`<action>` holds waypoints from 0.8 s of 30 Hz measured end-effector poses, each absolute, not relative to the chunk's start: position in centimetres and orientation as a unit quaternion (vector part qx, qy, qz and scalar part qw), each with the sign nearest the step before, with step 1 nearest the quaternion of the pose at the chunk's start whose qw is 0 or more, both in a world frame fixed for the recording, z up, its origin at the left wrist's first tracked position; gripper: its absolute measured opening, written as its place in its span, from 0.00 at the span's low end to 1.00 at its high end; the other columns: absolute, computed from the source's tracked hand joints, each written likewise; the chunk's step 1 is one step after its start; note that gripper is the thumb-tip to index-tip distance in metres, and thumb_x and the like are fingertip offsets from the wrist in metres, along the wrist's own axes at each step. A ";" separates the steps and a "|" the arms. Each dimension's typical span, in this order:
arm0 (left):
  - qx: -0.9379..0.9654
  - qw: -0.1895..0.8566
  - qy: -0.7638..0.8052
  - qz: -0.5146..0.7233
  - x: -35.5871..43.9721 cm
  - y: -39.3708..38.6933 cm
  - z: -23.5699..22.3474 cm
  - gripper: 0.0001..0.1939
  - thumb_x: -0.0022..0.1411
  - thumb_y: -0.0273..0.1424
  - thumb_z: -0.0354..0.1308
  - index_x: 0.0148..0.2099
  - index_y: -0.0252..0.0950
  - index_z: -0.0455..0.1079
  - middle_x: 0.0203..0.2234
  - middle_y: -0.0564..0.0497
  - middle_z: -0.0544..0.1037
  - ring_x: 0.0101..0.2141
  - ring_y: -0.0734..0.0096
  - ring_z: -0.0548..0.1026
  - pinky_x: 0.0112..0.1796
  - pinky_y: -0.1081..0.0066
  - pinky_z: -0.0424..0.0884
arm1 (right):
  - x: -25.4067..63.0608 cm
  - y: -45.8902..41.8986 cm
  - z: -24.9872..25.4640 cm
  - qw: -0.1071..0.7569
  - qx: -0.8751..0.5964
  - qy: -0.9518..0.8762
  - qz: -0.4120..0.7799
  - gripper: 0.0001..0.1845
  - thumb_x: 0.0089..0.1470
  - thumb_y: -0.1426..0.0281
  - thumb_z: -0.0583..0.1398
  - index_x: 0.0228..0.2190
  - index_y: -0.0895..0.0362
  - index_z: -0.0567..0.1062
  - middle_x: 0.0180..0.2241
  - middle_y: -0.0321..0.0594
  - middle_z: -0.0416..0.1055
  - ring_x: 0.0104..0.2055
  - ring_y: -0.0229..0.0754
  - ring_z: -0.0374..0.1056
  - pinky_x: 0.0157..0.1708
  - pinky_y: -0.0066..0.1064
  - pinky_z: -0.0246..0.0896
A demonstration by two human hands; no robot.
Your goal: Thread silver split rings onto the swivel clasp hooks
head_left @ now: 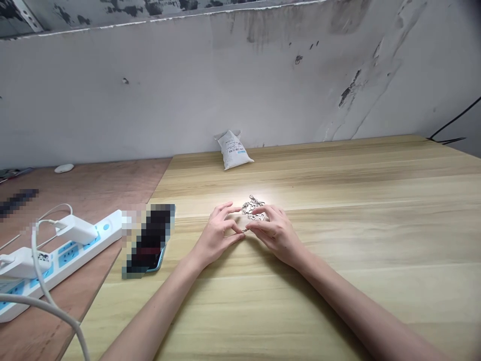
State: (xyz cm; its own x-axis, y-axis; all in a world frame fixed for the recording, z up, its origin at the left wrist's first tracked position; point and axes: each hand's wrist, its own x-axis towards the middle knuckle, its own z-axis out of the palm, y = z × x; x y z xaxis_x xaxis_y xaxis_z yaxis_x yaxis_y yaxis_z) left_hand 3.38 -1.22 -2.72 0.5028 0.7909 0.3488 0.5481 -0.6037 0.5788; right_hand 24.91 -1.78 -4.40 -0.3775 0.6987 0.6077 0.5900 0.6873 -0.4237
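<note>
On the light wooden table (376,240), right in front of me, my left hand (216,235) and my right hand (273,233) come together, both half-curled with the fingers arched and neither one spread flat. A tangle of silver metal clasps and rings (252,207) sits just ahead of and between them. My right fingers lie over its near side, my left forefinger reaches its edge, and a small metal end pokes out near where my fingertips nearly meet. I can't tell whether either hand has a firm hold on it. To the left of my left hand lies a phone (150,243) in a blue case, its screen pixelated. Beyond it, on a plywood table (82,188), are a white power strip (71,265) with two white chargers (77,229) plugged in and a white cable (45,296) looping across. Farther ahead, a white packet (233,149) leans against a scuffed white wall (188,90), and a black cable (447,128) runs off at the far right corner.
</note>
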 end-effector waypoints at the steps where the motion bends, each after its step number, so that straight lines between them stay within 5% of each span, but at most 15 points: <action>1: 0.843 0.201 0.398 0.300 3.4 -1.2 -2.7 0.06 0.59 0.33 0.64 0.31 0.38 0.74 0.55 0.47 0.71 0.62 0.55 0.58 0.58 0.48 0.61 | 24.8 -1.8 -4.4 0.399 -0.386 -0.829 0.066 0.08 0.60 0.70 0.60 0.36 0.49 0.80 0.43 0.44 0.71 0.46 0.45 0.66 0.45 0.40 0.59; 7: 0.843 0.199 0.401 0.298 3.4 -1.2 -2.7 0.06 0.59 0.33 0.64 0.31 0.38 0.74 0.53 0.47 0.72 0.61 0.55 0.59 0.57 0.50 0.63 | 24.7 -2.0 -4.2 0.391 -0.380 -0.835 0.073 0.08 0.60 0.70 0.60 0.35 0.49 0.80 0.41 0.43 0.71 0.44 0.45 0.66 0.44 0.40 0.59; 13: 0.865 0.184 0.370 0.283 3.5 -1.3 -2.7 0.06 0.61 0.30 0.62 0.42 0.43 0.77 0.53 0.48 0.71 0.61 0.58 0.59 0.57 0.54 0.65 | 24.9 -2.0 -3.9 0.401 -0.367 -0.824 0.157 0.09 0.60 0.70 0.59 0.36 0.49 0.81 0.40 0.43 0.70 0.44 0.45 0.66 0.45 0.41 0.60; 24: 0.870 0.132 0.385 0.277 3.6 -1.4 -1.9 0.08 0.64 0.35 0.58 0.34 0.39 0.76 0.50 0.46 0.72 0.59 0.57 0.61 0.57 0.54 0.63 | 24.9 -2.1 -3.7 0.425 -0.382 -0.783 0.245 0.08 0.59 0.70 0.59 0.36 0.50 0.80 0.40 0.42 0.70 0.45 0.45 0.67 0.47 0.42 0.63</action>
